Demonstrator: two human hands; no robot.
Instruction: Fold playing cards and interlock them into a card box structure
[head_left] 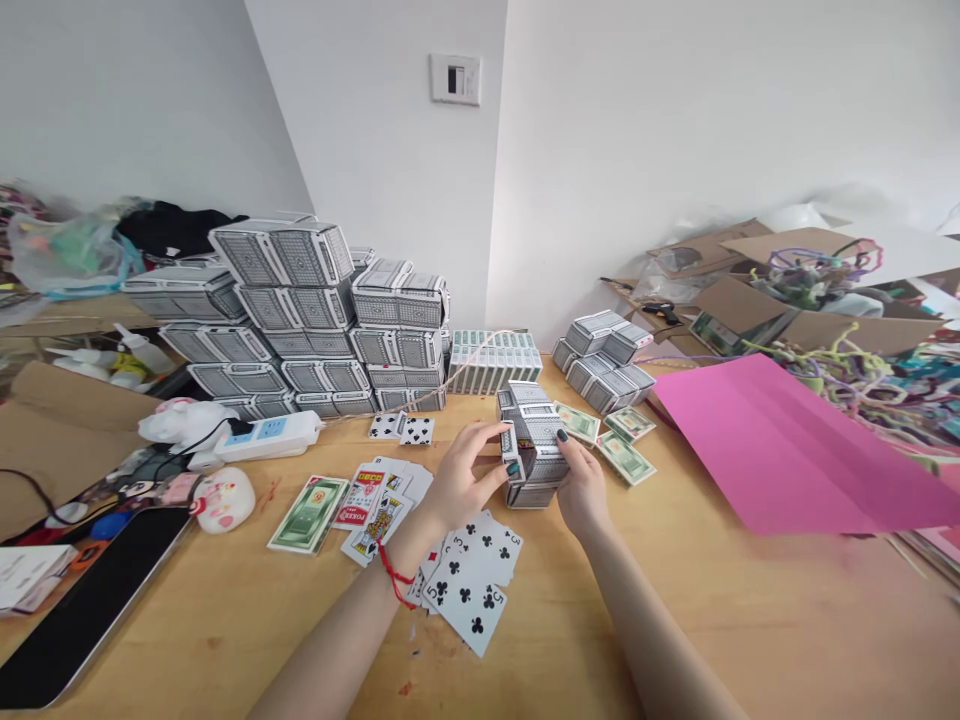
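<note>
Forearms (345, 632) extended, my left hand (461, 480) pinches, right hand (583, 487) steadies one seemingly unfinished playing-card box (541, 432); finished-looking boxes (304, 255) stand stacked.

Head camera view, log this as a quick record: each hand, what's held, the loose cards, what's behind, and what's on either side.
Left hand: fingers on the held block's left side
Right hand: gripping its right side
Held: grey patterned card block
Loose cards: face up, including a five of clubs near the left forearm
Behind: tall stack of similar blocks, left of the wall corner
Left side: white power strip
Right side: pink sheet
</note>
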